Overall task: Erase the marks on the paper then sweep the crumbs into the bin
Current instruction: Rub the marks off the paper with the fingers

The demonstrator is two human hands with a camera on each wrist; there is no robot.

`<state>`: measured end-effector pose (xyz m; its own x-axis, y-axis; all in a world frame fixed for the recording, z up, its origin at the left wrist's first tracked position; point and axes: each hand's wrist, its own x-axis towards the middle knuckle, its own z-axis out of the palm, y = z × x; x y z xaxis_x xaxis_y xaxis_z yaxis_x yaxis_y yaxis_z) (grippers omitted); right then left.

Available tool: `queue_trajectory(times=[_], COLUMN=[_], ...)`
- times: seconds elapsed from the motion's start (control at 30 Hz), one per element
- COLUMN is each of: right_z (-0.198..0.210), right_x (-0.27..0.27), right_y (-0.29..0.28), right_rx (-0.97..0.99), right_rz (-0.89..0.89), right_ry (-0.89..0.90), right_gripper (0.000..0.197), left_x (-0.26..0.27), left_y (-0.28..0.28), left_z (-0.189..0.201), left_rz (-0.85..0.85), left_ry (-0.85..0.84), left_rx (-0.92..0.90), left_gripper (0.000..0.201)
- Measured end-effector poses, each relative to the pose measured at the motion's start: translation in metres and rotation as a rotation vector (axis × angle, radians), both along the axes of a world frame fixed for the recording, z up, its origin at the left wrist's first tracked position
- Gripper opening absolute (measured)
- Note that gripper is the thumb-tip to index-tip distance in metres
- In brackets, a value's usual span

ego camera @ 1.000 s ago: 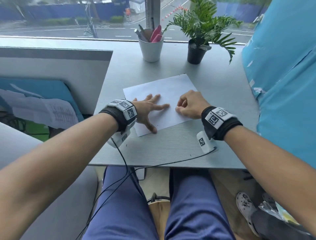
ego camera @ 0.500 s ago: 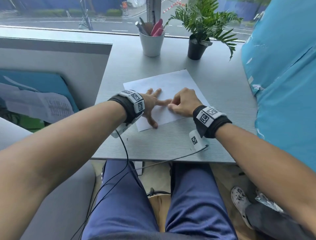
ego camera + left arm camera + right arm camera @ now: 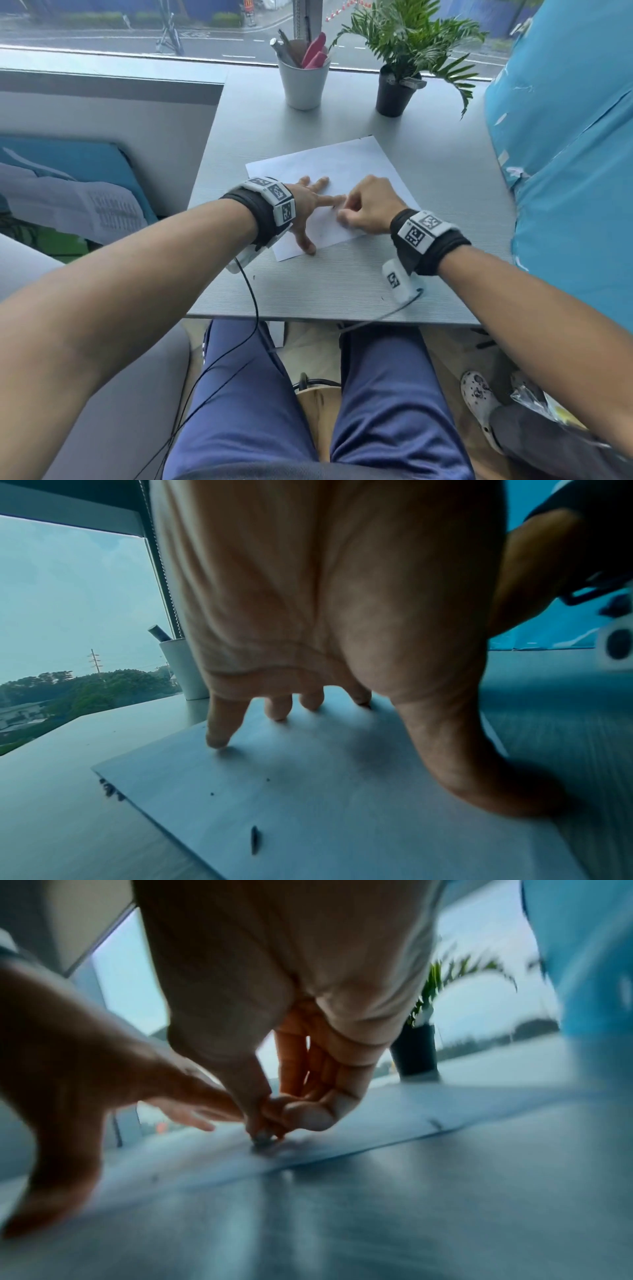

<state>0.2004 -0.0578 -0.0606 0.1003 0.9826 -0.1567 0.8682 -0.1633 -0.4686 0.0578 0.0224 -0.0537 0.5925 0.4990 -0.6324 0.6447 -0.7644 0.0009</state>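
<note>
A white sheet of paper [image 3: 342, 164] lies askew on the grey desk [image 3: 342, 284]. My left hand [image 3: 308, 209] presses on its near left part with fingers spread flat; the left wrist view shows the fingertips [image 3: 217, 741] down on the paper [image 3: 308, 791]. My right hand [image 3: 363, 209] is curled beside it, and in the right wrist view its thumb and fingers pinch a small grey eraser [image 3: 262, 1141] whose tip touches the sheet [image 3: 411, 1110]. Dark eraser crumbs [image 3: 255, 840] lie on the paper and at its left edge [image 3: 111, 790]. No bin is in view.
A white cup of pens [image 3: 303, 78] and a small potted plant [image 3: 397, 89] stand at the back by the window. A blue panel [image 3: 565, 154] rises along the desk's right side. Wrist-camera cables [image 3: 250, 308] hang over the front edge onto my lap.
My right hand has slid left across the paper, from apart to right beside my left forefinger. The left hand has kept pressing the sheet.
</note>
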Motion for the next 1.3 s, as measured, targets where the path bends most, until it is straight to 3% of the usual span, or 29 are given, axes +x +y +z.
queue_trajectory(times=[0.13,0.27,0.4,0.5,0.63,0.77,0.9,1.03,1.13,1.3], right_z=[-0.003,-0.001,-0.003,-0.002,-0.003,-0.002,-0.002,0.010,0.001,-0.014], right_x=[-0.014,0.005,-0.008,0.007,-0.008,0.010,-0.004,0.050,0.072,0.081], right_y=[-0.010,-0.005,-0.015,-0.008,-0.017,-0.011,-0.019,0.004,-0.001,-0.008], right_rx=[-0.046,0.030,-0.055,0.011,-0.055,0.009,-0.052,0.089,-0.003,0.023], right_rz=[0.152,-0.005,0.143,0.002,0.155,-0.012,0.142,-0.145,-0.117,-0.168], right_ry=[-0.028,0.011,-0.019,-0.004,-0.020,0.017,0.004,-0.030,-0.179,-0.186], right_gripper=[0.016,0.016,0.016,0.017,0.016,0.016,0.014,0.015,0.013,0.016], left_x=[0.003,0.009,0.010,0.011,0.010,0.010,0.009,0.004,-0.004,-0.036], left_y=[-0.001,-0.002,-0.002,-0.001,-0.001,-0.001,-0.002,0.001,0.004,-0.005], left_z=[0.001,0.002,0.002,0.002,0.001,0.001,0.003,0.002,-0.002,-0.011], left_rz=[0.006,0.012,0.003,0.013,0.006,0.014,0.002,0.004,-0.006,0.003], left_ry=[0.037,0.068,0.079,0.083,0.082,0.089,0.078,0.032,-0.022,-0.095], left_rx=[0.003,0.021,0.032,0.030,0.041,0.033,0.024,-0.005,-0.042,-0.033], left_gripper=[0.131,0.131,0.133,0.132,0.133,0.133,0.133,0.131,0.125,0.102])
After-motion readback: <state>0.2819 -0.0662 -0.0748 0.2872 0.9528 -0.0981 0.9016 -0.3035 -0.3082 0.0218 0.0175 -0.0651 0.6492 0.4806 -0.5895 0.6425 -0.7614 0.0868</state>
